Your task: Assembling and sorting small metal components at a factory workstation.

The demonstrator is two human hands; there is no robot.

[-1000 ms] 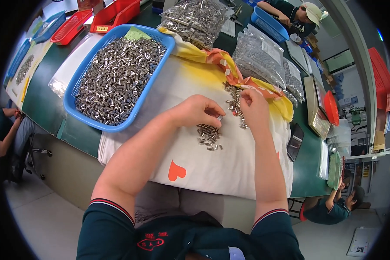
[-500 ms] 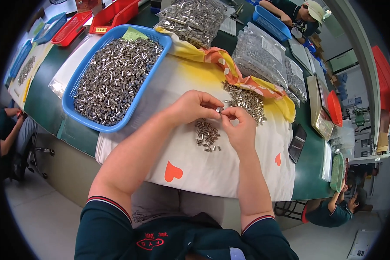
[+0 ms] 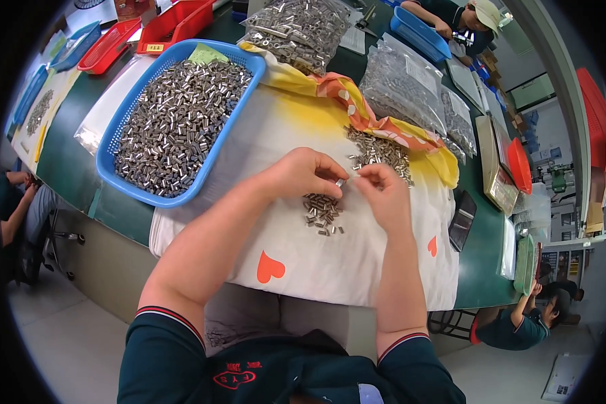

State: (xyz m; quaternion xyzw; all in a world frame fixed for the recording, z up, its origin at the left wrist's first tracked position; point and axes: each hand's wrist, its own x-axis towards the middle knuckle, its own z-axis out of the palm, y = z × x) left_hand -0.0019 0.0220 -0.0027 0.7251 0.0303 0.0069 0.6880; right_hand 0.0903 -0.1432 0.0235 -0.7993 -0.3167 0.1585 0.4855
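Note:
My left hand (image 3: 306, 174) pinches a small shiny metal cylinder (image 3: 341, 182) between thumb and fingertips, just above a small pile of metal cylinders (image 3: 324, 211) on the white cloth. To its right, my right hand (image 3: 388, 196) is held with thumb and index finger close together, a short gap from the left fingertips. Whatever it may hold is too small to make out. Beyond my right hand lies a larger heap of metal cylinders (image 3: 382, 151) on the cloth.
A blue basket (image 3: 104, 151) full of small metal cylinders stands at the left. Clear bags of metal parts (image 3: 296, 34) lie at the back, behind a rolled yellow and orange cloth (image 3: 343, 94). A dark phone-like object (image 3: 461, 222) rests at the right. Other people work nearby.
My hands have drawn apart. The right hand has moved slightly right, and the left hand has dropped a little with the metal cylinder in its fingertips.

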